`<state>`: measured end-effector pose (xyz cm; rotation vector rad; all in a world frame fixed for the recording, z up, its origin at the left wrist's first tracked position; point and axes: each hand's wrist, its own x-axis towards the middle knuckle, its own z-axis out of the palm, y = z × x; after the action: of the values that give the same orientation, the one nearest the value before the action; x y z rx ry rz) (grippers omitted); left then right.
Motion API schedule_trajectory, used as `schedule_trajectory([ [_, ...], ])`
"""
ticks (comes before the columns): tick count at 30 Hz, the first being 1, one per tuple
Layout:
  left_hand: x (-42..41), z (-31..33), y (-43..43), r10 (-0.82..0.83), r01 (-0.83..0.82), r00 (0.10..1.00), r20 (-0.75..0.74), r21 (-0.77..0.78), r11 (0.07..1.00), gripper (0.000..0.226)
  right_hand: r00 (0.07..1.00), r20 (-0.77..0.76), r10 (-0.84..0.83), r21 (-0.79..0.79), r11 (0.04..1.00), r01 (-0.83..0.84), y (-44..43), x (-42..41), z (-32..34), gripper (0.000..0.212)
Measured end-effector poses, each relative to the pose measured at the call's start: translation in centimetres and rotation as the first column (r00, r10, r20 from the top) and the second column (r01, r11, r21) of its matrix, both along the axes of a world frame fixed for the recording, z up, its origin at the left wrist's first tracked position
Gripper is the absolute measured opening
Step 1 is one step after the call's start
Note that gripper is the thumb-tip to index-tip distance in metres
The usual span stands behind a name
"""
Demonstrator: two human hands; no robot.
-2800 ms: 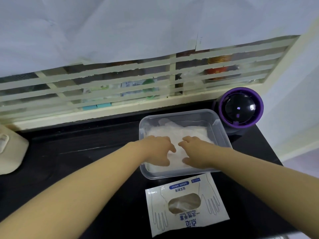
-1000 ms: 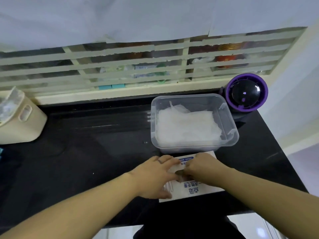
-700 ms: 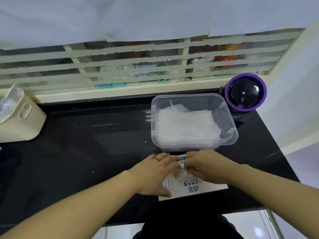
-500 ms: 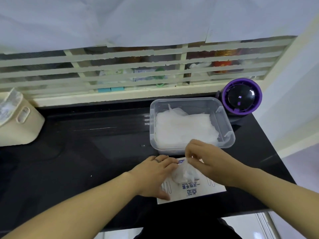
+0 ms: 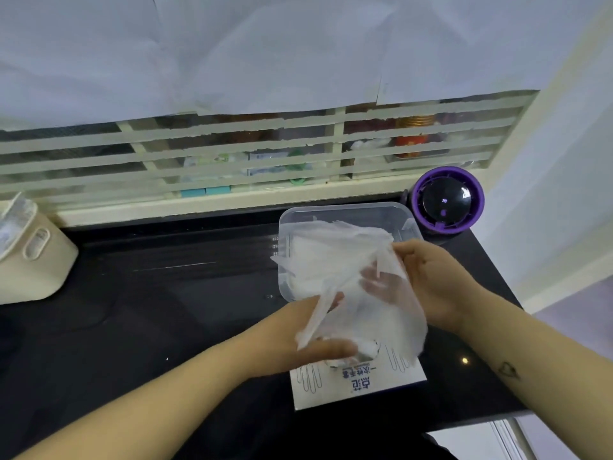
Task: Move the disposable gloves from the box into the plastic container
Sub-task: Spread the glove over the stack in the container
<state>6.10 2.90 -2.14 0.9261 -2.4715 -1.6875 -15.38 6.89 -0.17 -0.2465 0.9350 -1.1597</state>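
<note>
A flat white glove box (image 5: 361,383) with blue print lies at the counter's front edge. My left hand (image 5: 298,340) presses flat on it. My right hand (image 5: 428,280) pinches a bunch of thin clear disposable gloves (image 5: 351,287) and holds it lifted above the box, its lower end still trailing down to the box opening. Just behind stands the clear plastic container (image 5: 345,212) with a layer of gloves inside, partly hidden by the lifted bunch.
A purple round device (image 5: 446,202) sits right of the container at the back. A cream bin (image 5: 30,257) stands at the far left. The black counter (image 5: 149,293) ends just beyond the box's near side. A slatted window runs along the back.
My right hand has pulled a bunch of gloves out of the box and raised it up toward the container. My left hand stays pressed on the box.
</note>
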Motion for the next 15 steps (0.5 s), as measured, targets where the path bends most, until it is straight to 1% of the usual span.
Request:
schedule_trajectory([
  [1, -0.1, 0.4, 0.0, 0.071, -0.063, 0.995, -0.066, 0.116, 0.991, 0.034, 0.999, 0.032, 0.026, 0.034, 0.999, -0.027, 0.1, 0.1, -0.3, 0.024],
  [2, -0.4, 0.8, -0.2, 0.164, -0.129, 0.979, -0.124, 0.251, 0.959, 0.028, 0.997, 0.056, 0.050, 0.050, 0.997, -0.053, 0.2, 0.3, -0.5, 0.022],
  [4, -1.3, 1.6, -0.5, 0.355, -0.216, 0.913, -0.203, 0.497, 0.840, 0.025, 0.994, 0.085, 0.063, 0.071, 0.995, -0.069, 0.1, 0.5, -1.3, 0.025],
  [6, -2.3, 2.4, -1.0, 0.528, -0.270, 0.819, -0.225, 0.660, 0.701, 0.028, 0.991, 0.122, 0.054, 0.067, 0.996, -0.063, -0.4, 0.8, -1.8, 0.044],
  [7, -2.8, 2.9, -1.4, 0.594, -0.291, 0.773, -0.222, 0.708, 0.644, 0.032, 0.992, 0.115, 0.044, 0.077, 0.996, -0.053, -0.6, 1.0, -1.9, 0.052],
  [8, -3.2, 3.1, -1.8, 0.653, -0.322, 0.726, -0.213, 0.734, 0.598, 0.037, 0.995, 0.098, 0.029, 0.092, 0.995, -0.038, -0.8, 1.2, -2.0, 0.055],
  [9, -3.6, 3.2, -2.2, 0.697, -0.349, 0.687, -0.204, 0.749, 0.563, 0.039, 0.998, 0.069, 0.006, 0.113, 0.993, -0.013, -1.1, 1.3, -2.2, 0.053],
  [11, -3.9, 3.3, -3.0, 0.762, -0.392, 0.625, -0.173, 0.774, 0.497, 0.031, 0.998, -0.032, -0.046, 0.133, 0.990, 0.050, -1.3, 1.1, -2.8, 0.049],
  [12, -4.0, 3.4, -3.3, 0.784, -0.414, 0.602, -0.152, 0.780, 0.469, 0.027, 0.995, -0.078, -0.070, 0.113, 0.990, 0.079, -1.2, 0.9, -3.1, 0.050],
  [13, -3.9, 3.3, -3.7, 0.800, -0.430, 0.585, -0.135, 0.784, 0.447, 0.029, 0.988, -0.131, -0.076, 0.071, 0.994, 0.086, -1.0, 0.6, -3.3, 0.053],
  [15, -3.9, 3.2, -4.6, 0.821, -0.451, 0.559, -0.113, 0.790, 0.415, 0.036, 0.958, -0.287, -0.019, -0.057, 0.998, 0.002, -0.6, 0.5, -3.2, 0.070],
])
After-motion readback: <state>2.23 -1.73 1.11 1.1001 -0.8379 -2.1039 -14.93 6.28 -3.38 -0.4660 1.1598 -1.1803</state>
